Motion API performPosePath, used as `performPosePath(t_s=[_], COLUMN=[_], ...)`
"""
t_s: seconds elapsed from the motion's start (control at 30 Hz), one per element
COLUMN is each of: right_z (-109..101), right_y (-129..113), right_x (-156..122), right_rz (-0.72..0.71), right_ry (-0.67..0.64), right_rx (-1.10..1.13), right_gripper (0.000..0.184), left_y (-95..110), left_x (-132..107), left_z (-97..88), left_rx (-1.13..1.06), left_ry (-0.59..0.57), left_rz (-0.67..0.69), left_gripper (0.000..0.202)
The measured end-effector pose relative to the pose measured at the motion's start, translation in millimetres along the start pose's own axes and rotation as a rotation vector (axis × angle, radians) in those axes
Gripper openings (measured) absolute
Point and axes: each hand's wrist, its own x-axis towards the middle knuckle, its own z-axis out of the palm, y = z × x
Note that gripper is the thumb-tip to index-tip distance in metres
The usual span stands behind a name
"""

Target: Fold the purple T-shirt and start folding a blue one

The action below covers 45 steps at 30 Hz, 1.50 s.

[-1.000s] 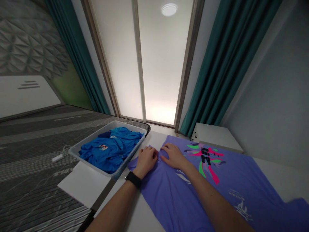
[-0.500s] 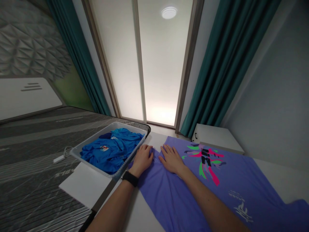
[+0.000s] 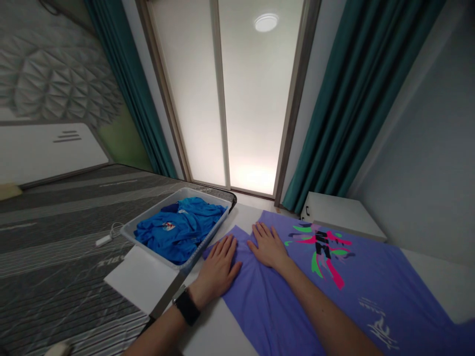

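A purple T-shirt (image 3: 374, 277) with a pink, green and black print lies spread over a white table (image 3: 208, 331). My left hand (image 3: 219, 269), a black watch (image 3: 186, 305) on its wrist, rests flat on the shirt's left part with the fingers stretched forward. Just right of it, my right hand (image 3: 267, 245) lies flat on the cloth, fingers extended. Small creases run through the fabric between and below the hands. Nothing is gripped by either hand.
Left of the shirt stands a pale plastic bin (image 3: 148, 249) holding blue clothes (image 3: 181, 230). A white board or sheet (image 3: 143, 279) sticks out below it. A bed (image 3: 67, 232) with a white cable adapter (image 3: 104, 241) fills the left. A white cabinet (image 3: 343, 212) stands behind the table.
My left hand has moved back toward me, its fingers now stretched flatter over the cloth. My right hand stays nearly in place on the shirt. The view has turned slightly left.
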Motion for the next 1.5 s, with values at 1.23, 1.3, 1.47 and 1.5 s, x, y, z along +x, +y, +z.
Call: performPosePath(t_s=[1.23, 1.3, 1.47, 1.5], right_z=[10.6, 11.7, 10.8, 10.1], right_y=[-49.2, -49.3, -52.4, -52.3], right_x=[22.5, 22.0, 23.7, 25.5], right_rz=[-0.273, -0.256, -0.191, -0.181], right_ry=[-0.011, -0.011, -0.038, -0.049], right_rx=[0.002, -0.001, -0.004, -0.001], right_gripper=[0.066, 0.067, 0.064, 0.063], left_y=[-2.2, -1.5, -1.0, -0.9], left_x=[-64.2, -70.2, -82.9, -83.7], left_z=[-20.6, -20.8, -18.2, -17.8], left_rx=[-0.042, -0.043, -0.039, -0.036], left_ry=[-0.019, -0.002, 0.032, 0.032], left_rz=[-0.055, -0.089, -0.119, -0.115], left_gripper=[0.073, 0.073, 0.074, 0.074])
